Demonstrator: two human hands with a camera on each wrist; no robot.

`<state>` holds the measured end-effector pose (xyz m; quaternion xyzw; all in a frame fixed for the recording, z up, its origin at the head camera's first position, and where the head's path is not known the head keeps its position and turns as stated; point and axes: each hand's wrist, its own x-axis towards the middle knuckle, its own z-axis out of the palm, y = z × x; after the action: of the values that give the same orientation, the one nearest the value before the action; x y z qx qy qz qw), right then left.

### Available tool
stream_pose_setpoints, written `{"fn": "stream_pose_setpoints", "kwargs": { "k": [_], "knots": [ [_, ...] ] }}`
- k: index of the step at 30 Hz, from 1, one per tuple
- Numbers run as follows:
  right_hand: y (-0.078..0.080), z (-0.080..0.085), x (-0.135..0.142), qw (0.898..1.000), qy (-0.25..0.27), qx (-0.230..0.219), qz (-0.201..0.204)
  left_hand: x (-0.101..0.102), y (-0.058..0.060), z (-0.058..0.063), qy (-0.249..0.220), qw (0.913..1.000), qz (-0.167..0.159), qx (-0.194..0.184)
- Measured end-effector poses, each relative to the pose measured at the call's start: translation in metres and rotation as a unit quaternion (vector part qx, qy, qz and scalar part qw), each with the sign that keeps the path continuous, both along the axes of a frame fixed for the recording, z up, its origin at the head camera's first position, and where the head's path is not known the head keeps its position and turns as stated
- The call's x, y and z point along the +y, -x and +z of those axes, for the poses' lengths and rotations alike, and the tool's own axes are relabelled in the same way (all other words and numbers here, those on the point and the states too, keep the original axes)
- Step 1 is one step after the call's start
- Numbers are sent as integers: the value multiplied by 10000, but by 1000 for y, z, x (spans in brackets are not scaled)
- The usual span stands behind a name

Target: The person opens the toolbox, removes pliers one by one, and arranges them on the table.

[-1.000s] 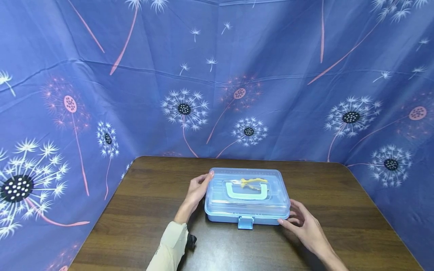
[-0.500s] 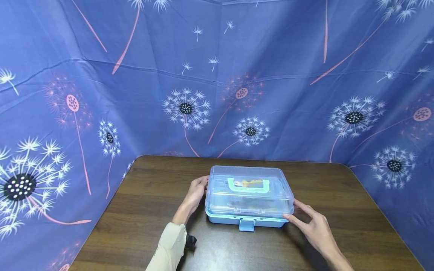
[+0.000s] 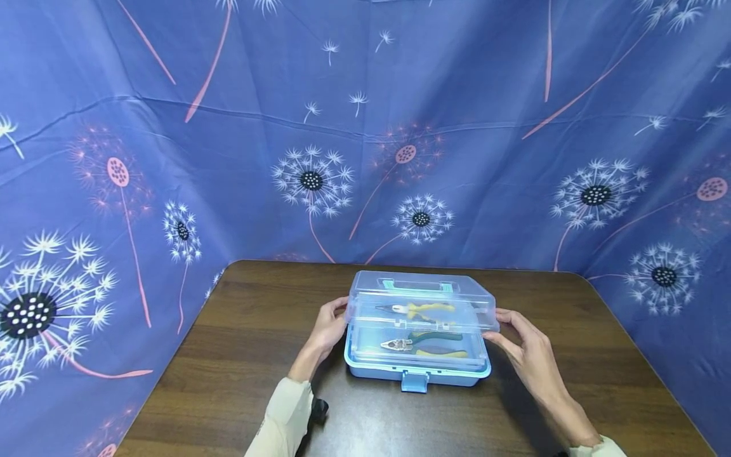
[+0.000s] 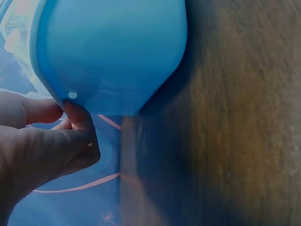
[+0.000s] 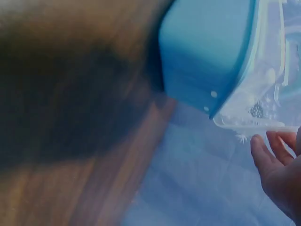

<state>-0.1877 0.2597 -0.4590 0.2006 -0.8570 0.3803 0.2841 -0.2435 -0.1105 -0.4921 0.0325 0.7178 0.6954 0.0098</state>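
Note:
A light blue plastic toolbox stands on the table, its clear lid tilted partly up at the back. My right hand pinches the lid's front right corner. At the box's left side, my left hand pinches the rim between thumb and fingers, as the left wrist view also shows on the blue wall. Inside lie combination pliers with a dark green and a yellow handle. Yellow-handled pliers show through the clear lid behind them. A pale green carrying handle sits on the lid.
The front latch hangs down, unfastened. Brown wooden table surrounds the box. A blue dandelion-print cloth hangs behind the table and along its sides.
The lid has swung from lying down to tilted up and back, lifted by my right hand, which rose with it. The left hand slid slightly back along the box's side and stayed there.

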Motion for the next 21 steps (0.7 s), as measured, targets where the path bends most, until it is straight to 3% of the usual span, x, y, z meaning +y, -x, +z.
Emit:
{"fn": "stream_pose_setpoints", "kwargs": {
  "k": [11, 18, 21],
  "knots": [
    [30, 22, 1, 10000, 42, 6, 63, 2, -8, 1, 218, 9995, 204, 80],
    [52, 41, 1, 9978, -19, -540, -394, 4, -19, 19, 162, 9997, 60, 171],
    [64, 48, 1, 9949, -117, -826, -562, 4, -18, 17, 207, 9996, 97, 193]
  ]
}}
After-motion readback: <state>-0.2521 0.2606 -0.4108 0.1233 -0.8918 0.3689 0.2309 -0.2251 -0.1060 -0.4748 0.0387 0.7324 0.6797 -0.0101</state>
